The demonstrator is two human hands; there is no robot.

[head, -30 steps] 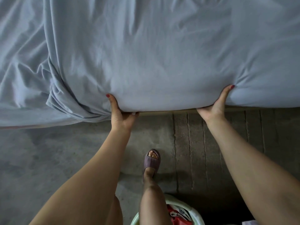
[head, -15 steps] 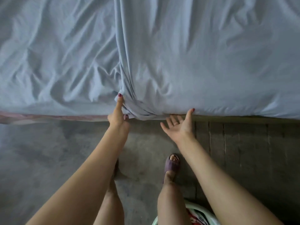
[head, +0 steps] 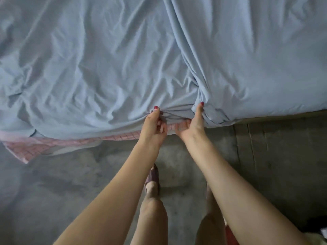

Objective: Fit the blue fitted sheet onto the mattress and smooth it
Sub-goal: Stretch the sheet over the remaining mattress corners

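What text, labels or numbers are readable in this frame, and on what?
None. The blue fitted sheet is plain and shows no tag or label. The pink checked fabric beneath it carries only grid lines. The left hand and right hand grip the sheet's edge; nothing printed shows there.

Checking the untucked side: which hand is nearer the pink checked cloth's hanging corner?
Left. The left hand grips the sheet edge nearer the cloth corner; the right hand is just beyond it.
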